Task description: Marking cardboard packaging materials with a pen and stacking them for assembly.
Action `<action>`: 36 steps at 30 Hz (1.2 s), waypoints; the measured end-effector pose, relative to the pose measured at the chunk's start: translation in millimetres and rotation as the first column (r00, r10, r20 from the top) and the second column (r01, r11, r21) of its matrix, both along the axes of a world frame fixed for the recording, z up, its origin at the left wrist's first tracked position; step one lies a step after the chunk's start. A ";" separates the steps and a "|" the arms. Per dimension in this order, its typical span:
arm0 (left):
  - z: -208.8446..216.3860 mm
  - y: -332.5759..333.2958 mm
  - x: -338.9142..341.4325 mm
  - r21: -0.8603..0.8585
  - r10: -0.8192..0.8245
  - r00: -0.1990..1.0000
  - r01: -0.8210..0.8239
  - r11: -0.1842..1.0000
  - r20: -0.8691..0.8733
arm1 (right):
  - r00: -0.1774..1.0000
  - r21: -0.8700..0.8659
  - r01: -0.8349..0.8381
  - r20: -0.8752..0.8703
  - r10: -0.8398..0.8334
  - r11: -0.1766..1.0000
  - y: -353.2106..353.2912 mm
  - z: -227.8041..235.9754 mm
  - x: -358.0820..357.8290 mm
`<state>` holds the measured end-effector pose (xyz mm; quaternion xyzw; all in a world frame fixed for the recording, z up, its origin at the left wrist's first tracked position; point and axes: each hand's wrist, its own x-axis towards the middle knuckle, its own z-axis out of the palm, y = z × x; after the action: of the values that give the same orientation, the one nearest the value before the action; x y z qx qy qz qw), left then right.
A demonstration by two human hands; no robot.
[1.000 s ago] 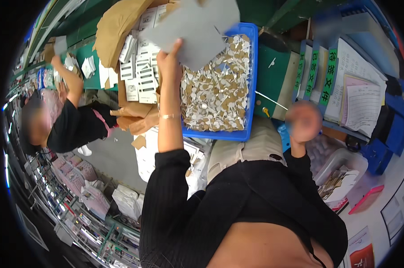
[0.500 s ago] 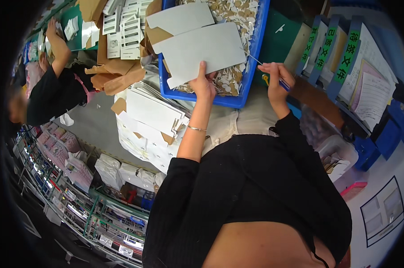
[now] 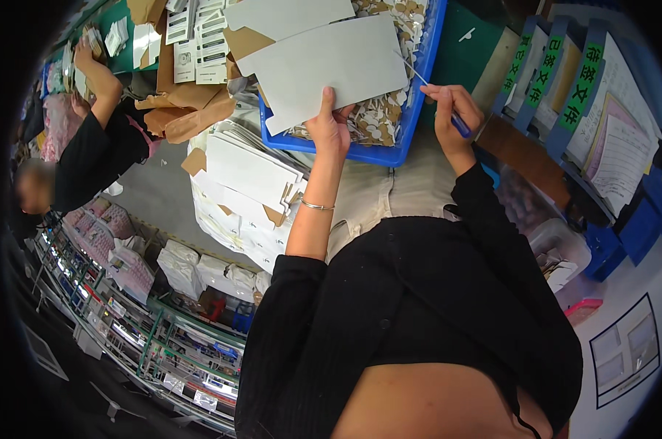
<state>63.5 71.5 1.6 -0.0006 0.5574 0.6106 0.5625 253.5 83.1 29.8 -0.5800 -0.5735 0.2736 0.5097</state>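
Observation:
My left hand grips the near edge of a flat white cardboard sheet, thumb on top. The sheet is tilted over a blue plastic bin that holds many small white and brown cardboard scraps. Beyond it, a second white cardboard piece lies partly covered. My right hand is closed around a screwdriver with a blue handle and a thin metal shaft. Its tip is close to the sheet's right edge; whether it touches I cannot tell.
Stacked white cardboard blanks lie left of my left forearm. Brown paper and white printed boxes are at the far left. Blue file holders stand at right. Another person's arm reaches across a green table at upper left.
The cardboard sheet and my left hand have shifted slightly up and left in view. My right hand has moved slightly up, still holding the screwdriver by the sheet's right edge.

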 end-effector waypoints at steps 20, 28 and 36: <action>110.5 -15.9 1.2 0.175 0.109 0.994 -0.108 0.979 0.006 | 0.956 0.233 -0.139 -0.220 0.191 0.963 -9.4 115.7 -4.3; 126.6 -42.3 -0.1 0.231 0.105 0.974 -0.057 0.971 -0.201 | 0.967 0.035 -0.247 0.080 0.243 0.968 2.0 134.7 -27.8; 173.6 -39.8 -109.6 0.459 0.539 0.659 -0.313 0.831 -0.525 | 0.842 0.376 0.020 -0.506 0.187 0.927 -12.1 155.8 4.5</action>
<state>-46.1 31.7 175.2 0.1669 0.5870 0.7737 0.1702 258.1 71.1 185.6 -0.3496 -0.4754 0.3342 0.7349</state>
